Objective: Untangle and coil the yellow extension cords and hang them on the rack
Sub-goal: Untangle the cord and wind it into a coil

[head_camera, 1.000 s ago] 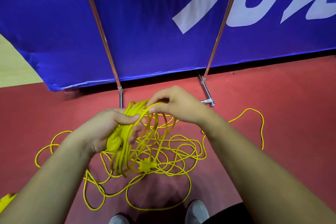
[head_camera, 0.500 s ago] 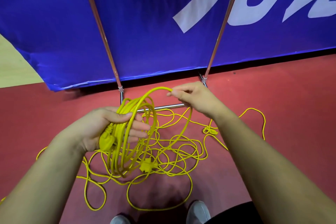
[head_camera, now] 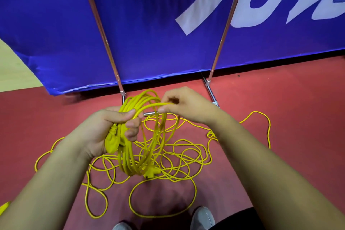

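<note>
My left hand [head_camera: 110,130] grips a coil of yellow extension cord [head_camera: 147,136] with several loops hanging down, and a yellow plug [head_camera: 111,144] sticks out below the palm. My right hand [head_camera: 186,106] pinches one strand of the same cord at the top of the coil, close to my left thumb. More yellow cord lies tangled on the red floor [head_camera: 179,157] beneath both hands, with a second plug [head_camera: 152,172] among it. The rack's two slanted metal poles [head_camera: 100,30] rise behind the hands, joined low down by a chrome bar [head_camera: 150,113].
A blue banner with white lettering [head_camera: 168,24] hangs behind the rack. Loose cord loops spread left [head_camera: 43,157] and right [head_camera: 265,123] over the floor. My grey shoes [head_camera: 201,218] stand at the bottom edge. A yellow object [head_camera: 3,208] peeks in at lower left.
My right hand, which had pulled a loop out to the right, has come back left and laid the strand onto the coil in my left hand. The coil has gained a loop.
</note>
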`<control>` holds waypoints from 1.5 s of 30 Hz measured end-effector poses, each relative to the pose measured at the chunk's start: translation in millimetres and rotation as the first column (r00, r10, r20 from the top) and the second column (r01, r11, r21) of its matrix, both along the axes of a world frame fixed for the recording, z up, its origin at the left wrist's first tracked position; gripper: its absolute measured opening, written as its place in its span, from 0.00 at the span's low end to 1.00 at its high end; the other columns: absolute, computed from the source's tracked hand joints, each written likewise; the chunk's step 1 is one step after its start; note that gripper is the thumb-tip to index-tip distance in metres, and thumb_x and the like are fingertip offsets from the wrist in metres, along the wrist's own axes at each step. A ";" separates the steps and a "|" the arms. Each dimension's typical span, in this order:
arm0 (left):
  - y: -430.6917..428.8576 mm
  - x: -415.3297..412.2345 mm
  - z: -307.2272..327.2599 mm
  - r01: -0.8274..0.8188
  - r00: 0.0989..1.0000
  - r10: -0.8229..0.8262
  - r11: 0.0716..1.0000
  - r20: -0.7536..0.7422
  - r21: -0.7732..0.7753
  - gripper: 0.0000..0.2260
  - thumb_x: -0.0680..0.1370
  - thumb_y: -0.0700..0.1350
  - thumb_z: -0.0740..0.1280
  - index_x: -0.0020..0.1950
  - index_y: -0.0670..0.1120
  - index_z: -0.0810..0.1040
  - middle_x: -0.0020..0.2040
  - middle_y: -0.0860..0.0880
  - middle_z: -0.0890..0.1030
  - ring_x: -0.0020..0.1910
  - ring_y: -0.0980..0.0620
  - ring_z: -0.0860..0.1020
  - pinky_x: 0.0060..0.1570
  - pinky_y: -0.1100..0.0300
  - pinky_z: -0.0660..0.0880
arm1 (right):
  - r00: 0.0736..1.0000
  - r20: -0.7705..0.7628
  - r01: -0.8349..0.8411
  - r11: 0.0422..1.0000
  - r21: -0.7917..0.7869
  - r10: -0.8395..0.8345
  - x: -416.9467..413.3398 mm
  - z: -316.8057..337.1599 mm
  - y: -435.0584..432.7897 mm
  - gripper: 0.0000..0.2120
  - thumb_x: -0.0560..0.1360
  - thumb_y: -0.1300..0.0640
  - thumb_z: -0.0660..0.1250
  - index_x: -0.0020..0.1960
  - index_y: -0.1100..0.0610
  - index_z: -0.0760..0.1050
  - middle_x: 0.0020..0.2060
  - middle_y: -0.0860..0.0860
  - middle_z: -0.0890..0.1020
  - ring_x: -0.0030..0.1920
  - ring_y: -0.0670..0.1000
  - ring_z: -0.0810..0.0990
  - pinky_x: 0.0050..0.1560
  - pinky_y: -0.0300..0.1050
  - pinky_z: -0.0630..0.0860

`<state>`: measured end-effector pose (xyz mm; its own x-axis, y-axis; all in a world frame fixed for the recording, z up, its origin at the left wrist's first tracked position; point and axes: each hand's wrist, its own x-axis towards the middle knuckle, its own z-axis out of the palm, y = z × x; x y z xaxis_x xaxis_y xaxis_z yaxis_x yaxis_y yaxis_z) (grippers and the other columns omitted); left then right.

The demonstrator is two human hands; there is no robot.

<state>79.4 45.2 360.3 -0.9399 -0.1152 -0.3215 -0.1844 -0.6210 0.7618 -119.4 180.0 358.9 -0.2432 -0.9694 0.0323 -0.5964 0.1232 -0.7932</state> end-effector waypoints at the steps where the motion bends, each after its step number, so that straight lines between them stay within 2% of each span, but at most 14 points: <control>1: -1.1 1.0 0.9 -0.001 1.000 0.002 1.000 -0.020 0.024 0.11 0.65 0.43 0.76 0.43 0.40 0.80 0.29 0.48 0.69 0.25 0.52 0.69 0.27 0.60 0.71 | 1.000 -0.023 -0.008 0.998 0.061 0.010 -6.0 -9.5 3.5 0.07 0.74 0.55 0.72 0.42 0.59 0.79 0.29 0.48 0.72 0.31 0.42 0.67 0.34 0.39 0.64; 4: -2.5 4.3 2.2 -0.008 0.999 0.009 0.999 -0.044 0.035 0.10 0.66 0.43 0.75 0.42 0.40 0.80 0.29 0.49 0.70 0.27 0.49 0.74 0.30 0.58 0.75 | 0.997 -0.003 0.077 0.986 0.145 -0.077 -22.0 -47.0 12.1 0.05 0.75 0.57 0.70 0.44 0.58 0.78 0.33 0.48 0.72 0.34 0.44 0.68 0.38 0.41 0.66; 8: -5.6 7.1 6.7 -0.019 0.999 0.023 0.996 -0.047 0.082 0.08 0.67 0.42 0.75 0.42 0.40 0.81 0.31 0.45 0.75 0.48 0.37 0.83 0.44 0.47 0.81 | 0.973 0.050 0.217 0.969 0.116 -0.224 -36.0 -78.0 16.7 0.03 0.77 0.59 0.67 0.46 0.57 0.74 0.34 0.47 0.74 0.33 0.44 0.70 0.39 0.41 0.68; 12: -4.0 4.4 10.8 -0.097 0.987 0.116 0.982 0.109 -0.162 0.27 0.50 0.56 0.84 0.41 0.45 0.80 0.34 0.46 0.78 0.33 0.46 0.81 0.35 0.54 0.79 | 0.904 0.208 0.386 0.922 -0.023 -0.373 -36.9 -81.1 12.7 0.05 0.81 0.59 0.62 0.45 0.56 0.71 0.30 0.56 0.79 0.31 0.47 0.75 0.37 0.42 0.71; 15: -0.9 2.5 14.1 -0.074 0.988 0.109 0.956 0.112 -0.284 0.25 0.44 0.62 0.82 0.32 0.49 0.82 0.29 0.49 0.77 0.30 0.49 0.76 0.35 0.56 0.74 | 0.830 0.289 0.526 0.842 -0.121 -0.477 -37.4 -76.9 10.4 0.09 0.81 0.57 0.63 0.42 0.55 0.75 0.24 0.45 0.75 0.24 0.41 0.71 0.30 0.35 0.68; 18: -0.9 3.2 14.3 -0.056 0.994 0.086 0.933 0.069 -0.355 0.24 0.45 0.64 0.82 0.29 0.51 0.81 0.27 0.52 0.75 0.32 0.47 0.72 0.40 0.54 0.69 | 0.866 0.223 0.480 0.870 -0.111 -0.449 -44.3 -80.4 13.5 0.08 0.79 0.55 0.66 0.46 0.58 0.82 0.33 0.45 0.82 0.35 0.37 0.74 0.40 0.34 0.71; 22: -8.7 5.4 9.1 -0.155 0.983 0.176 0.949 0.052 -0.276 0.23 0.47 0.61 0.83 0.31 0.50 0.80 0.28 0.51 0.75 0.37 0.43 0.70 0.42 0.51 0.69 | 0.962 0.060 0.258 0.958 0.121 -0.267 -48.9 -100.8 18.3 0.08 0.80 0.57 0.64 0.52 0.56 0.81 0.41 0.55 0.81 0.42 0.46 0.73 0.44 0.45 0.71; 27: -8.8 3.6 15.6 -0.317 0.948 0.316 0.948 -0.035 -0.032 0.12 0.56 0.49 0.80 0.35 0.47 0.84 0.33 0.50 0.81 0.47 0.44 0.83 0.44 0.50 0.81 | 0.949 0.119 0.268 0.946 0.182 -0.292 -38.9 -103.1 19.8 0.10 0.79 0.58 0.65 0.40 0.60 0.77 0.30 0.49 0.75 0.30 0.41 0.70 0.35 0.36 0.67; 34: -5.6 0.1 18.2 -0.312 0.923 0.335 0.939 -0.188 0.144 0.06 0.69 0.43 0.69 0.42 0.43 0.75 0.27 0.53 0.70 0.22 0.58 0.69 0.24 0.64 0.70 | 0.925 0.180 0.260 0.904 0.339 -0.334 -41.5 -125.3 39.5 0.07 0.79 0.60 0.65 0.43 0.60 0.73 0.36 0.54 0.73 0.25 0.39 0.64 0.28 0.31 0.61; 36: -6.4 -0.9 17.4 -0.314 0.917 0.342 0.937 -0.205 0.153 0.03 0.72 0.43 0.66 0.43 0.43 0.74 0.26 0.53 0.68 0.21 0.59 0.67 0.24 0.65 0.68 | 0.847 0.331 0.304 0.890 0.341 -0.416 -37.5 -126.5 39.6 0.06 0.79 0.59 0.65 0.43 0.57 0.72 0.33 0.53 0.74 0.27 0.40 0.70 0.32 0.30 0.68; 38: -9.1 -1.8 18.7 -0.361 0.902 0.378 0.925 -0.207 0.117 0.05 0.76 0.43 0.60 0.45 0.44 0.74 0.26 0.53 0.68 0.22 0.59 0.66 0.24 0.66 0.67 | 0.617 0.593 0.399 0.855 0.331 -0.517 -34.1 -122.9 34.0 0.06 0.79 0.59 0.66 0.45 0.56 0.70 0.31 0.53 0.77 0.32 0.49 0.79 0.40 0.40 0.77; 40: -11.6 -1.9 19.7 -0.412 0.893 0.405 0.911 -0.195 0.005 0.07 0.77 0.44 0.58 0.48 0.43 0.74 0.27 0.52 0.69 0.23 0.57 0.67 0.25 0.66 0.67 | 0.448 0.683 0.542 0.783 0.305 -0.577 -35.6 -110.2 24.8 0.07 0.78 0.59 0.67 0.43 0.55 0.70 0.28 0.52 0.73 0.27 0.51 0.75 0.30 0.41 0.74; 42: -12.7 -0.6 19.0 -0.427 0.900 0.405 0.894 -0.163 -0.136 0.10 0.76 0.44 0.60 0.53 0.41 0.75 0.28 0.50 0.71 0.24 0.55 0.70 0.27 0.64 0.69 | 0.508 0.592 0.647 0.731 0.217 -0.626 -37.9 -94.7 17.0 0.09 0.77 0.59 0.68 0.40 0.54 0.71 0.25 0.49 0.68 0.24 0.48 0.65 0.25 0.38 0.62; 45: -9.9 0.4 16.8 -0.402 0.915 0.391 0.873 -0.098 -0.275 0.09 0.74 0.43 0.63 0.49 0.39 0.76 0.29 0.47 0.75 0.26 0.51 0.76 0.28 0.63 0.73 | 0.855 0.042 0.508 0.851 0.136 -0.517 -32.8 -59.3 13.9 0.06 0.73 0.61 0.71 0.37 0.56 0.78 0.21 0.43 0.72 0.22 0.41 0.69 0.28 0.36 0.65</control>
<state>79.9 35.3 377.1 -0.8067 -0.5616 -0.1839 0.0640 -0.3925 0.9175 -152.3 193.9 299.6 -0.7037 -0.7019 -0.1099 -0.3630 0.4881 -0.7937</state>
